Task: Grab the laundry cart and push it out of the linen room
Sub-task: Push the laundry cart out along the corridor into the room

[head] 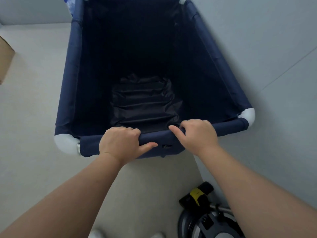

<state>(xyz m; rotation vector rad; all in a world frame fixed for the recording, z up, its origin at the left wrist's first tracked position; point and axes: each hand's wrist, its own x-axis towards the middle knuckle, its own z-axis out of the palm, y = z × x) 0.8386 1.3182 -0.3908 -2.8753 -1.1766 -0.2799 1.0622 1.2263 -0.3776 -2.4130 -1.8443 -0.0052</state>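
The laundry cart [72, 79] is a deep navy fabric bin on a tube frame with white corner joints, filling the middle of the head view. Its inside is dark, with only creased black lining showing at the bottom. My left hand [120, 143] is wrapped over the near top rail, left of centre, thumb underneath. My right hand [197, 133] grips the same rail just right of centre, fingers curled over the edge. Both forearms reach forward from the bottom of the frame.
A pale wall [274, 66] runs close along the cart's right side. A vacuum cleaner [202, 219] with a yellow and black part sits on the floor at bottom right. A cardboard box [5, 60] stands at the left edge. Light floor [34, 117] lies to the left.
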